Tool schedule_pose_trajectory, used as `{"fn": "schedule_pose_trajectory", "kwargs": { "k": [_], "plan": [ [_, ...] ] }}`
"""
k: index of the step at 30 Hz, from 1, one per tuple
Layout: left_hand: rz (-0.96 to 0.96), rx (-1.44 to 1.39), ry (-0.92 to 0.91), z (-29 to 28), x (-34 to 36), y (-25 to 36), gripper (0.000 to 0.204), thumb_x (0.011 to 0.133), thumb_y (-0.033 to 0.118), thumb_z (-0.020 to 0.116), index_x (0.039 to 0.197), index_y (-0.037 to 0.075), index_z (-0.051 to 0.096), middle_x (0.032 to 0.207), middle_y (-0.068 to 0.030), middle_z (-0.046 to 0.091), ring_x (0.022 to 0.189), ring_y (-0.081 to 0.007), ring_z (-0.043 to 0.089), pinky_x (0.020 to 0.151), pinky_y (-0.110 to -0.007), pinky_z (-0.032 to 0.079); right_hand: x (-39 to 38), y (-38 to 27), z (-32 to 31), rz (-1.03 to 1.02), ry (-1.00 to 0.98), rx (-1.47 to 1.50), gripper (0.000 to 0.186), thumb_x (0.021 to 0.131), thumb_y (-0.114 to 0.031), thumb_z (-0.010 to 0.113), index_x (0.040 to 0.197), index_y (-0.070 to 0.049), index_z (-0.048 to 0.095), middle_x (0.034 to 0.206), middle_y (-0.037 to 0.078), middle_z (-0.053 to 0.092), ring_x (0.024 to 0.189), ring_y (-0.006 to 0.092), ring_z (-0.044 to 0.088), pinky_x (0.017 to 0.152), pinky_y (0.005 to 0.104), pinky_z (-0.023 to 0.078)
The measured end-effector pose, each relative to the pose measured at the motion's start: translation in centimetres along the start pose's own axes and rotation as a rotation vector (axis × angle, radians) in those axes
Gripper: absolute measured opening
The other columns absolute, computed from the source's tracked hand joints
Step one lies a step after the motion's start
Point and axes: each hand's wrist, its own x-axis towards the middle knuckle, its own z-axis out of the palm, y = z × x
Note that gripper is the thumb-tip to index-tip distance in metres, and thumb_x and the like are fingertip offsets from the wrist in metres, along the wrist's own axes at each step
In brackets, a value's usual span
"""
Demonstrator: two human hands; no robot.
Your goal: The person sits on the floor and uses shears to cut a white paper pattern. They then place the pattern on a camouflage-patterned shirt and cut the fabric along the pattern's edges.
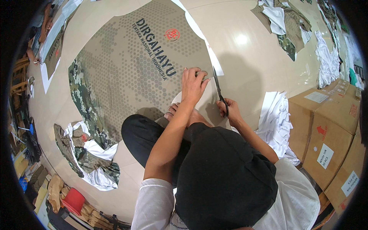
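Observation:
A large printed fabric panel (pixel 126 73), olive brown with grey hexagons and a camouflage side, lies spread on the floor before me. Dark lettering and a red emblem mark its face. My left hand (pixel 194 85) rests on the panel's near right corner, fingers spread and pressing on the cloth. Black-handled scissors (pixel 218 87) are gripped in my right hand (pixel 230 110), fingers through the handles. Their blades point away from me and meet the panel's right edge, where a white strip of cloth (pixel 199 36) runs along it. My bare foot (pixel 172 109) is just below the left hand.
Cut camouflage and white pieces (pixel 90 155) lie at the left, with more pieces (pixel 287 25) at the far right. White cloth scraps (pixel 274 122) are heaped beside cardboard boxes (pixel 326 126) on the right. At far left, another person's hand (pixel 36 60) is by a similar panel (pixel 53 53).

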Motion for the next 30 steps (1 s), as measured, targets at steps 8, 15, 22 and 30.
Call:
{"fn": "schedule_pose_trajectory", "kwargs": {
  "k": [8, 15, 22, 30],
  "plan": [
    [0.002, 0.070, 0.039, 1.4, -0.2, 0.1, 0.015, 0.089, 0.014, 0.077, 0.103, 0.016, 0.071, 0.117, -0.0066, 0.057, 0.118, -0.0307, 0.053, 0.119, -0.061, 0.034, 0.8, -0.2, 0.3, 0.012, 0.010, 0.063, 0.033, 0.090, -0.032, 0.082, 0.078, -0.010, 0.060, 0.064, -0.001, 0.057, 0.052, 0.0105, 0.053, 0.049, 0.0273, 0.040],
    [0.008, 0.058, 0.071, 1.8, -0.3, -0.2, 0.016, 0.089, 0.013, 0.076, 0.104, 0.017, 0.070, 0.117, -0.0062, 0.057, 0.120, -0.0294, 0.054, 0.120, -0.063, 0.033, 0.8, -0.5, 0.1, -0.002, 0.005, 0.055, 0.032, 0.090, -0.030, 0.082, 0.079, -0.010, 0.060, 0.065, -0.001, 0.057, 0.052, 0.0097, 0.052, 0.049, 0.0266, 0.040],
    [-0.002, 0.029, 0.075, 1.8, -0.5, -0.3, 0.018, 0.090, 0.013, 0.076, 0.106, 0.017, 0.071, 0.118, -0.0064, 0.058, 0.121, -0.0294, 0.054, 0.120, -0.064, 0.032, 0.4, -1.3, 0.2, 0.009, 0.008, 0.024, 0.027, 0.092, -0.025, 0.078, 0.079, -0.008, 0.062, 0.064, 0.000, 0.059, 0.052, 0.0095, 0.054, 0.051, 0.0260, 0.042],
    [-0.005, 0.032, 0.071, 1.8, -0.5, -0.2, 0.018, 0.091, 0.013, 0.075, 0.108, 0.017, 0.071, 0.118, -0.0066, 0.058, 0.121, -0.0295, 0.055, 0.121, -0.064, 0.032, 0.6, -0.8, 0.0, 0.015, 0.021, 0.022, 0.027, 0.093, -0.024, 0.078, 0.079, -0.008, 0.062, 0.064, 0.000, 0.059, 0.050, 0.0092, 0.054, 0.049, 0.0258, 0.042]
  ]
}}
